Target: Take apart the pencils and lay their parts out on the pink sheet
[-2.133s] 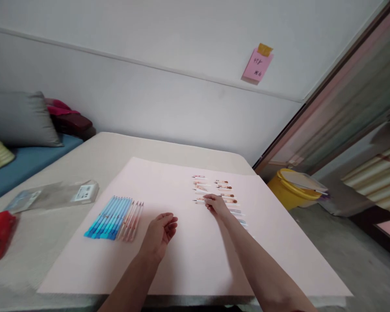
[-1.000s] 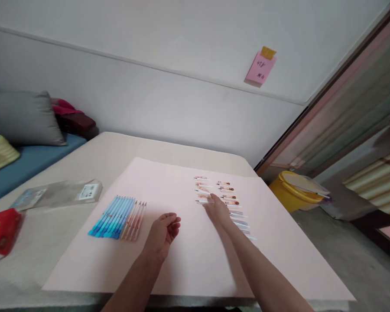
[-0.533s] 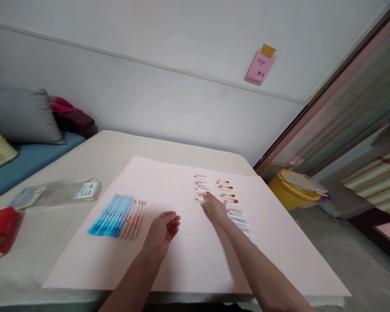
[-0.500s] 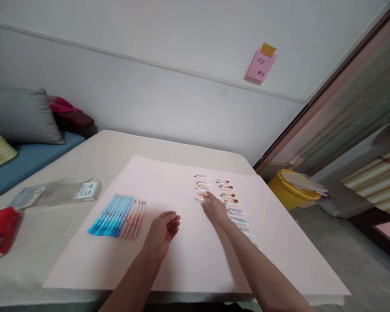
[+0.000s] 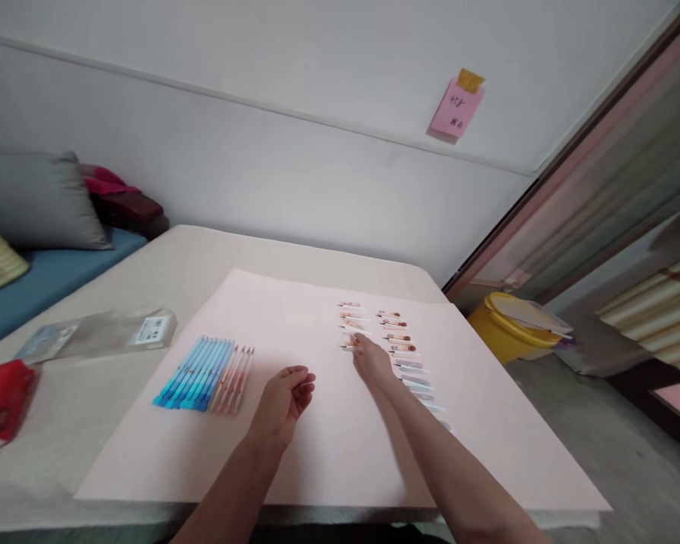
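Over the pale pink sheet (image 5: 306,461), my right hand (image 5: 374,363) has its thumb and fingers closed on a white pen (image 5: 347,347), the lowest in a short column. Its tip points left and the fingers cover its other end. Just above it lie several white pens with pink and orange prints (image 5: 351,316). My left hand (image 5: 286,400) hovers over the sheet with fingers curled in, and nothing shows in it. To its left is a row of blue pens (image 5: 196,374), side by side with several brownish-pink pens (image 5: 232,381).
Right of my right hand runs a column of brown-printed pens (image 5: 395,337) and grey-blue ones (image 5: 413,378). A clear plastic sleeve (image 5: 107,336) and a red packet (image 5: 3,400) lie at left. A yellow bin (image 5: 502,332) stands beyond the table's right side.
My right hand has shifted slightly left, its fingertips staying at the lowest pen of the short column. My left hand is practically still.
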A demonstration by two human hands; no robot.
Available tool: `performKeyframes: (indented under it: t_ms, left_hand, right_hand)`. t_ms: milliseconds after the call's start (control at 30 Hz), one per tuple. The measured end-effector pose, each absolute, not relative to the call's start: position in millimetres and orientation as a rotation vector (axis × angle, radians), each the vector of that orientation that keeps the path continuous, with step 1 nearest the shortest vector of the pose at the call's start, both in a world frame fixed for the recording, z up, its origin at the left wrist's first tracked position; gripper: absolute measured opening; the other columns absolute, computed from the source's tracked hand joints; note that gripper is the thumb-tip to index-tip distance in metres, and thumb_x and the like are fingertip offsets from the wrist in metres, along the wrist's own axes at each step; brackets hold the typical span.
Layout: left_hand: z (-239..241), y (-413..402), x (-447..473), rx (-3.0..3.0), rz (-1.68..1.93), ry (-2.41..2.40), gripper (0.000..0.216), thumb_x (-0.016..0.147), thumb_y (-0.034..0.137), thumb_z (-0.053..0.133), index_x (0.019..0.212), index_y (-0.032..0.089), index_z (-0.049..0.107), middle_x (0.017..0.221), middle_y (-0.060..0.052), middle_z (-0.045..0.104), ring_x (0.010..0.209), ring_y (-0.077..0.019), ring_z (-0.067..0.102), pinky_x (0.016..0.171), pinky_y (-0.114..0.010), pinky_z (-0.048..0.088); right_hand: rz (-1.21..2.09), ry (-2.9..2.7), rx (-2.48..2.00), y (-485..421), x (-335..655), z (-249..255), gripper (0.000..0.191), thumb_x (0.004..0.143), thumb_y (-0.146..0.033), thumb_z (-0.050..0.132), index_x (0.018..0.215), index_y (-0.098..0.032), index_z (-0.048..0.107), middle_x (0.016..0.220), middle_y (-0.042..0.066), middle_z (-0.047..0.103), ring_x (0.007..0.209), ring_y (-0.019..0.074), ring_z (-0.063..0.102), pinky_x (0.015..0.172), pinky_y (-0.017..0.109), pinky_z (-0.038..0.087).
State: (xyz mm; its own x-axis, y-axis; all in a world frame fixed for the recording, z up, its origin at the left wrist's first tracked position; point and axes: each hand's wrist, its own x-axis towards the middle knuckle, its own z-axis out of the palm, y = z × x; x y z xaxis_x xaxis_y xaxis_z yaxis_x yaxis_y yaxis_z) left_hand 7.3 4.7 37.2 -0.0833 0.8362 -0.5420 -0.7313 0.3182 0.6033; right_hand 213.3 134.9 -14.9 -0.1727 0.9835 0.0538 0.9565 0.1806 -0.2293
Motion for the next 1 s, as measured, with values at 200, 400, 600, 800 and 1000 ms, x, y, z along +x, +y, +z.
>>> performKeyframes:
  t_ms: [200, 400, 600, 800, 1000]
  left_hand:
    - [39.4, 5.5, 7.4, 0.129, 1.312, 1.007, 0.014, 0.068, 0.011, 0.066, 0.08, 0.013, 0.059, 0.078, -0.008, 0.066, 0.059, -0.0087, 0.06, 0.051, -0.017, 0.047]
    - [40.6, 5.0, 8.9, 0.143, 1.31, 1.004, 0.013, 0.067, 0.011, 0.067, 0.078, 0.012, 0.059, 0.077, -0.008, 0.066, 0.058, -0.0083, 0.06, 0.05, -0.017, 0.047]
    - [39.0, 3.9, 7.9, 0.161, 1.319, 0.998, 0.013, 0.067, 0.011, 0.066, 0.077, 0.013, 0.059, 0.076, -0.007, 0.066, 0.059, -0.0093, 0.06, 0.051, -0.018, 0.047]
    - [37.5, -0.5, 3.9, 0.213, 1.314, 1.036, 0.014, 0.068, 0.013, 0.066, 0.08, 0.014, 0.06, 0.078, -0.007, 0.066, 0.061, -0.0097, 0.06, 0.053, -0.019, 0.046]
    - [42.9, -0.8, -0.1, 0.752, 1.164, 1.228, 0.012, 0.071, 0.025, 0.064, 0.08, 0.016, 0.062, 0.082, -0.009, 0.064, 0.071, -0.0165, 0.06, 0.062, -0.026, 0.045]
  right_hand:
    - [0.174, -2.215, -1.896, 126.6, 209.3, -6.6, 0.04, 0.081, -0.018, 0.038, 0.119, -0.024, 0.049, 0.107, 0.005, 0.062, 0.086, 0.0192, 0.06, 0.07, 0.027, 0.039]
    - [0.335, -2.308, -1.786, 78.9, 193.2, 12.2, 0.038, 0.081, -0.03, 0.047, 0.118, -0.021, 0.053, 0.116, 0.007, 0.061, 0.096, 0.0225, 0.06, 0.079, 0.031, 0.042]
    - [0.504, -2.449, -1.617, 21.9, 167.2, 38.2, 0.036, 0.084, -0.039, 0.047, 0.116, -0.026, 0.056, 0.114, 0.004, 0.063, 0.098, 0.0219, 0.06, 0.079, 0.03, 0.043]
    - [0.464, -2.523, -1.672, 8.9, 155.7, 29.7, 0.027, 0.085, -0.033, 0.045, 0.106, -0.024, 0.059, 0.104, 0.005, 0.066, 0.09, 0.0217, 0.062, 0.071, 0.029, 0.042]
    - [0.434, -2.7, -1.641, -1.5, 165.9, 16.1, 0.016, 0.082, -0.027, 0.047, 0.094, -0.023, 0.057, 0.093, 0.005, 0.066, 0.081, 0.0203, 0.063, 0.061, 0.025, 0.038]
